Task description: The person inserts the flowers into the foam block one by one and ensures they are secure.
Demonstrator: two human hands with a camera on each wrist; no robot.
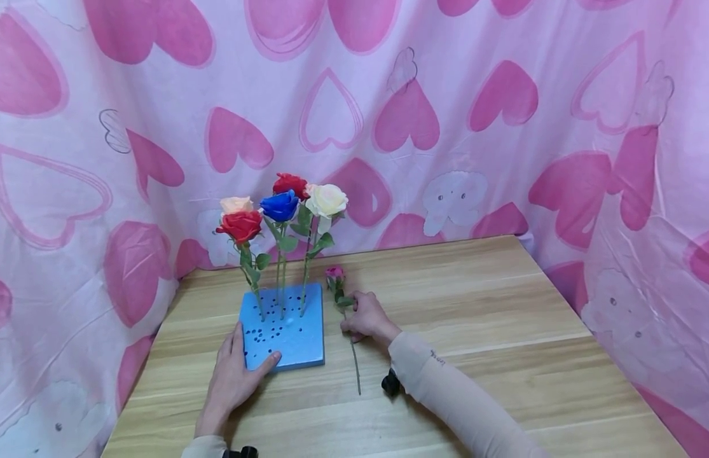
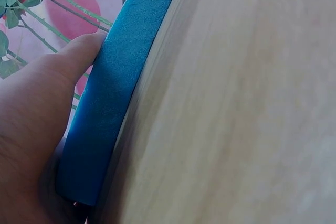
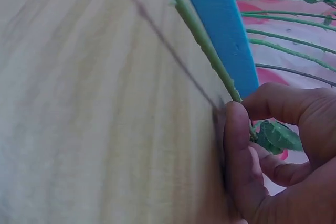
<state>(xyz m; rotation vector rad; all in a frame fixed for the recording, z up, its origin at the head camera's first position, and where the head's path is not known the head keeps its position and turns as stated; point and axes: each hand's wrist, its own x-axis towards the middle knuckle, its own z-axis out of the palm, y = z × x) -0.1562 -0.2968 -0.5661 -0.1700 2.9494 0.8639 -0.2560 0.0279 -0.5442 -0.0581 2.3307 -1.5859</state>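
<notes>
In the head view, a blue foam board (image 1: 305, 340) dotted with holes lies on the table. Several artificial roses stand upright in it, among them a red rose (image 1: 240, 226), a blue rose (image 1: 280, 206) and a white rose (image 1: 327, 200). My left hand (image 1: 234, 375) rests at the board's near left corner, thumb over the front edge and fingers along the left side. To the right of the board, my right hand (image 1: 368, 316) pinches the thin stem (image 3: 197, 30) of a dark pink rose (image 1: 334, 272) between thumb and fingers, just below its leaves. The stem's lower end points toward me.
The wooden table (image 1: 474, 299) reaches beyond the right arm and ends at a pink curtain (image 1: 285, 83) printed with hearts. A dark wrist camera (image 1: 391, 383) hangs below the right sleeve. The standing roses rise above the board's far half.
</notes>
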